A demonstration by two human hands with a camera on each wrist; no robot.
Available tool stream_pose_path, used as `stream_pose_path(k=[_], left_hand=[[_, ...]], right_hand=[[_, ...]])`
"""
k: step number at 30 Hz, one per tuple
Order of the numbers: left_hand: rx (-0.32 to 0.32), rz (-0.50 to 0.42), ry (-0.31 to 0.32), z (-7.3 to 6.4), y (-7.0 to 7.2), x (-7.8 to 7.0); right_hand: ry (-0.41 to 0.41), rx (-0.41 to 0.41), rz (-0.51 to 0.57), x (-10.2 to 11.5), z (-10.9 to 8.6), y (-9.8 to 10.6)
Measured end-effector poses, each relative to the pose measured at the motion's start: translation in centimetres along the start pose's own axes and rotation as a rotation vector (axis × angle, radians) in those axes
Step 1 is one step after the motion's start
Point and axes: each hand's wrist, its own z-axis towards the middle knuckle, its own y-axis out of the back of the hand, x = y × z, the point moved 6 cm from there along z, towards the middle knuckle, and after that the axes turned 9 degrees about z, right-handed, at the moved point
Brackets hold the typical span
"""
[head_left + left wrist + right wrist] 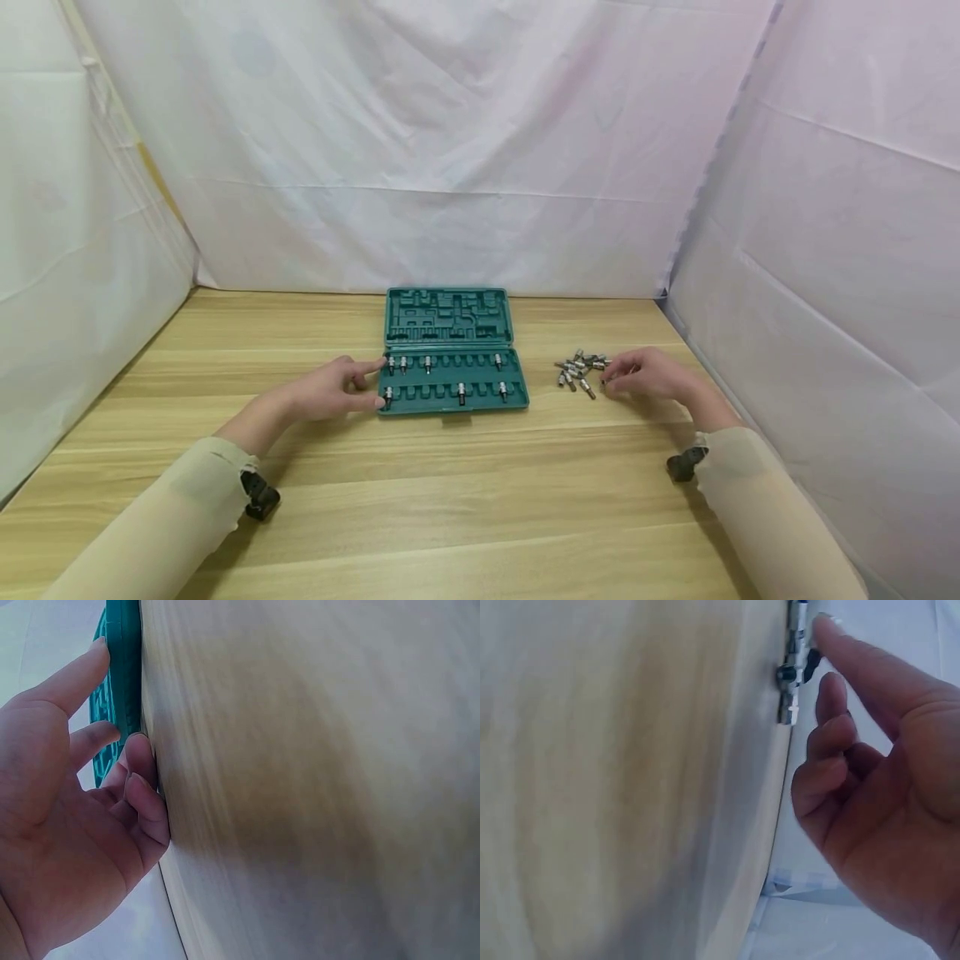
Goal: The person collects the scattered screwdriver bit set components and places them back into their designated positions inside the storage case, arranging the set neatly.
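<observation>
An open green plastic case [416,406] lies on the table, with several silver-and-black bit sockets [461,392] standing in its two rows of slots. At the case's left end is my left hand [330,390]. Its thumb touches the near corner and its index finger the left edge; in the left wrist view the other fingers curl loosely. My right hand [647,375] is at the right side of a loose pile of bit sockets [577,367]. Its thumb and fingertips pinch a small dark-tipped bit socket [812,666], partly hidden behind the thumb in the right wrist view.
The case lid [450,317] leans back behind the tray, its moulded inside facing me. All this lies on a wood-grain table [420,517]. White cloth walls [420,167] stand at the back and both sides. Each wrist wears a small black camera [260,497].
</observation>
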Motion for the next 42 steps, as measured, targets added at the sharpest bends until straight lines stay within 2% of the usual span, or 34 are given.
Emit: stream_pose_path(k=[4, 11, 16, 21, 28, 37, 42], left_hand=[[-0.001, -0.003, -0.003, 0.1, 0.0, 0.0], [-0.006, 0.017, -0.024, 0.0, 0.0, -0.2], [-0.003, 0.003, -0.022, 0.0, 0.0, -0.4], [0.0, -0.012, -0.023, -0.1, -0.1, -0.5], [-0.004, -0.013, -0.029, 0.1, -0.1, -0.5], [-0.008, -0.016, -0.029, 0.1, -0.1, -0.4], [-0.011, -0.017, -0.028, 0.1, 0.0, -0.4]], right_hand=[[0.023, -0.048, 0.059, 0.9, 0.0, 0.2], [0.036, -0.035, 0.275, 3.4, 0.8, -0.7], [0.072, -0.051, 0.305, 5.2, 1.6, -1.5], [0.093, -0.037, 0.364, 6.8, 2.5, -2.6], [0.143, 0.002, 0.575, 8.9, 3.9, -4.2], [0.186, 0.052, 0.68, 11.6, 5.9, -6.2], [0.178, 0.071, 0.677, 12.9, 6.9, -7.3]])
